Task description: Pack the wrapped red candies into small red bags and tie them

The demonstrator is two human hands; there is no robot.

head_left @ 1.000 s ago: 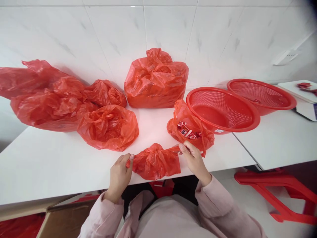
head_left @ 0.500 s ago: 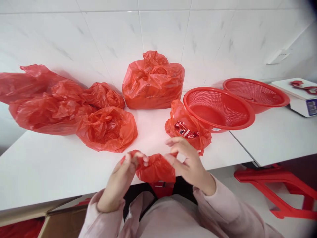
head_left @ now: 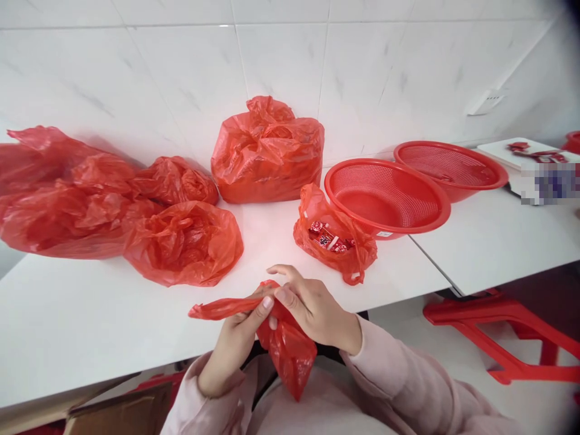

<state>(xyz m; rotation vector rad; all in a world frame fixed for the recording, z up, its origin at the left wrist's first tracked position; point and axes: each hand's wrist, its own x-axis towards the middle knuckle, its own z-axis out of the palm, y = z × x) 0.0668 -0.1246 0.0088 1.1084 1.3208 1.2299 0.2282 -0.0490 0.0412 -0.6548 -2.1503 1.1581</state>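
Close to my body, at the table's front edge, both hands meet on a red plastic bag [head_left: 290, 350]. My left hand [head_left: 242, 335] is closed on its gathered neck, and a twisted end sticks out to the left. My right hand [head_left: 317, 308] grips the bag from the other side, thumb near the left thumb and index finger stretched out. The bag's lower part hangs down toward my lap; what it contains is hidden. Just beyond my right hand sits an open red bag [head_left: 312, 211] with red-wrapped snack packets [head_left: 333, 237] in it.
Behind stand several stuffed red plastic bags, including a large one [head_left: 267, 163] against the tiled wall and an opened one [head_left: 185, 241] at left. Two red baskets [head_left: 387, 229] and a white scale [head_left: 493, 147] stand at right. A red stool [head_left: 489, 338] is below the table.
My hands have come together on the red bag, which was spread between them and is now bunched at its neck. The view has shifted slightly to the right.
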